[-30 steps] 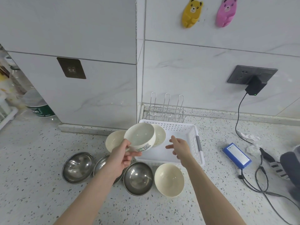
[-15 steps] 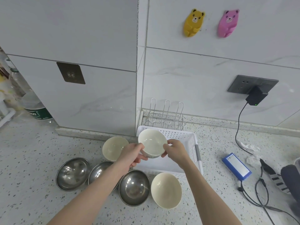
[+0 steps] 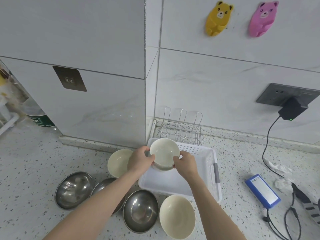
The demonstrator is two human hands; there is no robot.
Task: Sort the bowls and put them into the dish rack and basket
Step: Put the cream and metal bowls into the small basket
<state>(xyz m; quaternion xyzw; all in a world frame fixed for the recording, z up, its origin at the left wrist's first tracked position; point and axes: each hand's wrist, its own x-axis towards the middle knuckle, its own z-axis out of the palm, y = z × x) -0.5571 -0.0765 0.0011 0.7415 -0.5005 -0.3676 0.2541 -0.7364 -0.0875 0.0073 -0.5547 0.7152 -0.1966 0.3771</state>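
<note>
Both hands, left hand [image 3: 141, 161] and right hand [image 3: 186, 164], grip a white bowl [image 3: 164, 153] over the far-left corner of the white basket [image 3: 212, 172]. Beneath it another bowl's rim barely shows. The left forearm hides part of a steel bowl [image 3: 102, 185] on the counter [image 3: 29, 170].

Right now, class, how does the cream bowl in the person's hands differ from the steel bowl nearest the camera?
The held cream bowl is matte and pale; the steel bowl is shiny and mirror-like. The cream bowl is gripped by the left hand and right hand over the white basket; the steel bowl sits untouched on the counter. Both are round and face upward.
</note>
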